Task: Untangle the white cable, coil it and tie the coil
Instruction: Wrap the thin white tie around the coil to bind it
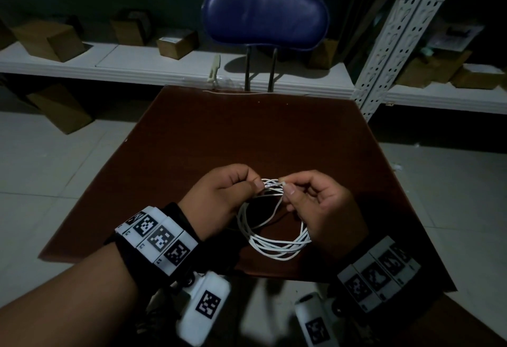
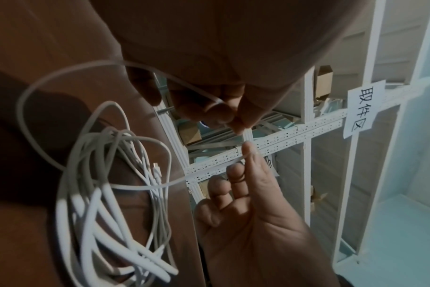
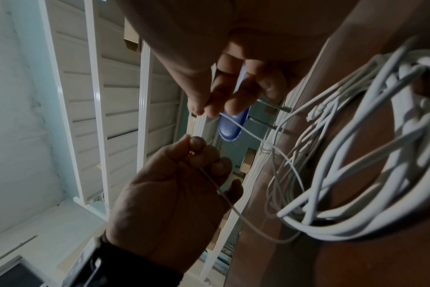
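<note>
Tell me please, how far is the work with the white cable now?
Done: the white cable already lies in round loops on the brown table, so untangling and coiling look mostly finished. In hand: the left hand and right hand each pinch a thin strand at the top of the coil. Left: no finished tie is visible, so the tying remains.

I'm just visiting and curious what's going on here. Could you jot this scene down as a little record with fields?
Activity: tying a coiled cable
Cable: white cable, already looped into a coil, hanging at the hands over the table
Left hand: left hand pinches a thin white strand at the top of the coil
Right hand: right hand pinches the strand from the other side
Surface: dark brown table
Background: blue chair, white shelves with cardboard boxes
Lighting: dim
</note>
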`<state>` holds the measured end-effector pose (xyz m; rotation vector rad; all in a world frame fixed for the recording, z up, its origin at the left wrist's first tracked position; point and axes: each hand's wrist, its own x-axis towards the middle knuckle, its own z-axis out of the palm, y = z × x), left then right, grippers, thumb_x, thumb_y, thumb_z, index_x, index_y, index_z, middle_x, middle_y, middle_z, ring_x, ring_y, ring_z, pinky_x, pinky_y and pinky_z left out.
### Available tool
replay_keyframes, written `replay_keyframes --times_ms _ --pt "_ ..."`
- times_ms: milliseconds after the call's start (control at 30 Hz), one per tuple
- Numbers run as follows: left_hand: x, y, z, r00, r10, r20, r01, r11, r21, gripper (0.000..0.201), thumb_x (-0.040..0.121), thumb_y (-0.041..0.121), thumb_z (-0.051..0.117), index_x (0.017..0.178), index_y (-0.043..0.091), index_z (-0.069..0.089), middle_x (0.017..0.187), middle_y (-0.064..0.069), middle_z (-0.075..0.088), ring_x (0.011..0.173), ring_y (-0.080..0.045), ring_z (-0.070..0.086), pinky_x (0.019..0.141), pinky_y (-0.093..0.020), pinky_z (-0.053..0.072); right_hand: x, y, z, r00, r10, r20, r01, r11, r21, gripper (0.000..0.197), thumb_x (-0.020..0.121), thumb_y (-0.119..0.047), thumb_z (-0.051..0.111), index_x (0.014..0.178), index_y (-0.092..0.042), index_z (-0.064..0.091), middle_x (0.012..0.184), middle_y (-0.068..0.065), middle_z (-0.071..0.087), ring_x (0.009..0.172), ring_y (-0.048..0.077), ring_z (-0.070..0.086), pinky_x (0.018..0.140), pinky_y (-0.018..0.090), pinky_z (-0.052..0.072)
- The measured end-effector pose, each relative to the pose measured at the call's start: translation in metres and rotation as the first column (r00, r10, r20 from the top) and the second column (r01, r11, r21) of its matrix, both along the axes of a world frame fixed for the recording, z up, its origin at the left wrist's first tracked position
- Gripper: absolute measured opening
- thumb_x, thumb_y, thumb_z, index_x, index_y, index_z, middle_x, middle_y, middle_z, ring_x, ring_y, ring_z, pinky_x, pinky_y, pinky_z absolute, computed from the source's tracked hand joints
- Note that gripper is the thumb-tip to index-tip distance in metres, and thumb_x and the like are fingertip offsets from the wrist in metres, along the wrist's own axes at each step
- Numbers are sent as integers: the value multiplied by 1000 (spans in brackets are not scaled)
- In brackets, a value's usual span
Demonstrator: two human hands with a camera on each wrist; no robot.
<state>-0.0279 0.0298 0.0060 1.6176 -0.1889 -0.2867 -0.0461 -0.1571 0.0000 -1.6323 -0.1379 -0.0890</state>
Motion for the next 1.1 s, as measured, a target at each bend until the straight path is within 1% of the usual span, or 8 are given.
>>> replay_keyframes --times_ms 133,333,533,600,700,833,933,1100 --pt "-1 -1 0 1000 -9 -15 9 1000 -5 13 83 23 60 79 10 62 67 -3 57 59 -12 51 57 -26 41 0 0 -2 1000 10 9 -10 1000 -15 17 91 -4 64 90 -19 71 74 10 70 62 9 63 58 17 49" --pt "-2 -3 2 1000 1 -12 -1 1000 -2 32 83 24 60 85 -7 56 71 -13 53 64 -21 48 58 -29 40 -1 1 -4 1000 20 17 -19 1000 -21 16 91 -6 65 89 -20 71 73 5 69 62 8 62 57 15 46" --pt "-1 -2 2 1000 19 -5 -19 999 28 18 81 24 59 81 6 61 67 -5 53 61 -14 48 56 -25 40 1 -1 -4 1000 -17 14 17 1000 -19 15 91 -7 64 91 -19 72 72 3 72 61 9 64 56 16 46" --pt "-2 -2 3 1000 21 -2 -21 999 35 18 81 24 59 80 6 61 68 -6 52 62 -17 47 58 -27 39 1 0 -4 1000 -24 16 24 1000 -15 15 91 -7 64 91 -20 71 73 4 73 62 9 64 56 16 47" --pt "-3 -2 4 1000 19 -11 -19 1000 9 15 81 22 59 79 7 60 66 -3 53 60 -13 47 55 -23 40 1 0 -4 1000 -23 13 23 1000 -9 14 91 -7 64 91 -19 71 74 8 73 62 11 64 56 16 47" --pt "-3 -3 6 1000 16 -22 -16 1000 9 15 82 22 59 78 8 61 66 -3 53 59 -13 48 55 -24 40 0 0 -6 1000 -4 19 5 1000 -22 14 91 -10 65 90 -22 72 73 5 72 63 12 63 57 18 48" --pt "-4 -3 4 999 10 -40 -11 1000 -12 21 83 23 61 80 2 61 68 -8 54 61 -17 49 56 -26 40 -1 1 -7 1000 4 27 -3 1000 -21 14 91 -9 65 90 -21 72 74 8 70 62 12 63 59 20 49" --pt "-8 -7 4 995 -7 -97 -4 994 -110 14 94 8 58 82 3 60 69 -10 59 60 -15 56 56 -24 46 -1 1 -8 1000 18 13 -18 1000 6 16 90 -6 65 87 -21 72 72 -1 71 62 8 64 59 18 49"
